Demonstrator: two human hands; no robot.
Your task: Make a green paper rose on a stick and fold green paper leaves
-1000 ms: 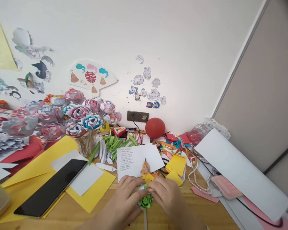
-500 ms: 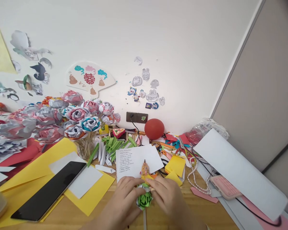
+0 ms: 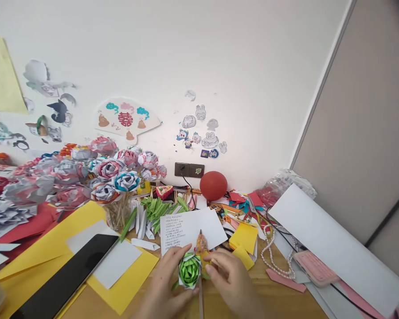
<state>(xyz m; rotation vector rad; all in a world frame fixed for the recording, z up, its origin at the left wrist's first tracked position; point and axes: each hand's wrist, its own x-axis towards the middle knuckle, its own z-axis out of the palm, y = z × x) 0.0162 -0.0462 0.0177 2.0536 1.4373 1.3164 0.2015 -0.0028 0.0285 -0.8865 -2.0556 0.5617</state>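
Note:
My left hand (image 3: 168, 279) is closed round the left side of a green-and-white folded paper flower (image 3: 189, 270), thumb below it and forefinger above. The flower's layered green petals face up toward me. To its right is my right hand (image 3: 228, 274), slightly apart from the flower, its thumb and forefinger drawn together; what they pinch, if anything, does not show clearly. A pen with a fuzzy, multicoloured grip (image 3: 201, 243) lies just behind the flower, on a handwritten white sheet (image 3: 186, 226). Below the flower, a thin pale strip (image 3: 201, 303) lies toward the table's front edge.
At left stand several paper flowers (image 3: 126, 180) on sticks, beside a dark tablet (image 3: 66, 274) on yellow paper (image 3: 119, 294). Folded green strips (image 3: 156, 209) and a red balloon (image 3: 213, 186) are at the back. A bead necklace (image 3: 269, 257) and pink calculator-like device (image 3: 315, 268) lie right.
The green flower has tipped to face up and shifted left in my left hand. My right hand has drawn away from it to the right. The camera view has tilted up slightly.

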